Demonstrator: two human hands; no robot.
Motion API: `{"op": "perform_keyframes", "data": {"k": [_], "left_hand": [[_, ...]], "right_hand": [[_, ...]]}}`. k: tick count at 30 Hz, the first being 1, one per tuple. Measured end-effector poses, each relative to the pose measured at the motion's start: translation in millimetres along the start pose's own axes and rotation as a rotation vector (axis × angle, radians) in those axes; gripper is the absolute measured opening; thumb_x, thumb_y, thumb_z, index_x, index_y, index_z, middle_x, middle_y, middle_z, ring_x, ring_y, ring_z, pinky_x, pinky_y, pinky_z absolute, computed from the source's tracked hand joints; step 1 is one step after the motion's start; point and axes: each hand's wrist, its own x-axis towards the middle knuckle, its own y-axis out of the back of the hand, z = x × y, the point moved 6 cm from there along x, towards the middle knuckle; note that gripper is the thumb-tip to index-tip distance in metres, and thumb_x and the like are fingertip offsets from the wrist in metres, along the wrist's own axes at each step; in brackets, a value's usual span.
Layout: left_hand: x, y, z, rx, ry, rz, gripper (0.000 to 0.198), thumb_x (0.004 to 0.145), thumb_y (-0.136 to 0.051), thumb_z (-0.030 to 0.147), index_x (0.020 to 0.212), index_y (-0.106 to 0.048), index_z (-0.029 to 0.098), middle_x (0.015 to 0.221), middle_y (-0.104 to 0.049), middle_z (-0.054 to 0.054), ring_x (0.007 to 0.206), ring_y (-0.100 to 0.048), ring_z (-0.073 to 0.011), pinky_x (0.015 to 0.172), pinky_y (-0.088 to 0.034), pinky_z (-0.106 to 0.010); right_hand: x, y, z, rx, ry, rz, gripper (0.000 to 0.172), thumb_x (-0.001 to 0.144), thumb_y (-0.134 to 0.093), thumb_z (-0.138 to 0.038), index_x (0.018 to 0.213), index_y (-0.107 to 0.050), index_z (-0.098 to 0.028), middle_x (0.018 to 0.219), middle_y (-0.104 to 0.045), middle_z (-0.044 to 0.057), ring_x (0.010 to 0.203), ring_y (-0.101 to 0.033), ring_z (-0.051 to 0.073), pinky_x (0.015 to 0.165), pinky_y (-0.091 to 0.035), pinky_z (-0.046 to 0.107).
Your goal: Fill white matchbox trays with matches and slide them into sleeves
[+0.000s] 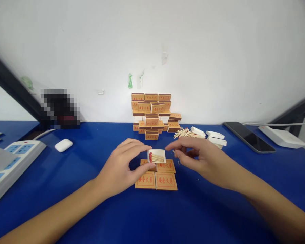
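Observation:
A white matchbox tray [164,152] with several red-headed matches [157,158] is pinched between the thumb and index finger of my left hand [122,166]. It is held over the tan matchboxes [166,181] lying flat in a block on the table. Just right of the tray, my right hand [198,157] has its index finger stretched toward the tray's edge, with the thumb apart below and the other fingers curled. A small pale stick piece shows by the right thumb; I cannot tell whether it is held or lies behind.
Stacked matchboxes [151,108] stand against the wall. Beside them are a pile of loose matches [184,133] and several white trays [216,135]. A phone [249,137] and a white box [282,136] lie at right. A white earbud case [63,145] and a power strip [17,162] are at left.

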Motion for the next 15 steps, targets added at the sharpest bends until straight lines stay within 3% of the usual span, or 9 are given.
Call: {"op": "perform_keyframes", "data": {"k": [4, 9, 15], "left_hand": [[-1, -0.7, -1, -0.023, 0.022, -0.006, 0.035, 0.092, -0.083, 0.030, 0.123, -0.072, 0.021, 0.115, -0.078, -0.009, 0.108, -0.070, -0.0245, 0.095, -0.060, -0.044], [-1, 1.2, 0, -0.047, 0.042, 0.013, 0.034, 0.091, -0.084, 0.030, 0.122, -0.073, 0.022, 0.115, -0.079, -0.008, 0.107, -0.071, -0.0247, 0.094, -0.061, -0.044], [0, 4.9, 1, -0.047, 0.039, 0.073, 0.033, 0.091, -0.083, 0.030, 0.122, -0.073, 0.023, 0.113, -0.079, -0.009, 0.105, -0.072, -0.0252, 0.091, -0.061, -0.044]], "right_hand": [[1, -3, -7, 0.081, -0.031, 0.007, 0.019, 0.096, -0.063, -0.028, 0.094, -0.081, -0.027, 0.084, -0.078, 0.001, 0.071, -0.068, 0.017, 0.059, -0.054, 0.029], [3, -7, -8, 0.224, -0.037, 0.131, 0.018, 0.098, -0.070, -0.039, 0.095, -0.082, -0.026, 0.094, -0.081, 0.004, 0.081, -0.071, 0.020, 0.065, -0.057, 0.031], [-2, -20, -9, 0.116, 0.052, 0.310, 0.012, 0.097, -0.072, -0.029, 0.097, -0.083, -0.028, 0.087, -0.068, 0.002, 0.064, -0.054, 0.013, 0.055, -0.047, 0.029]]}}
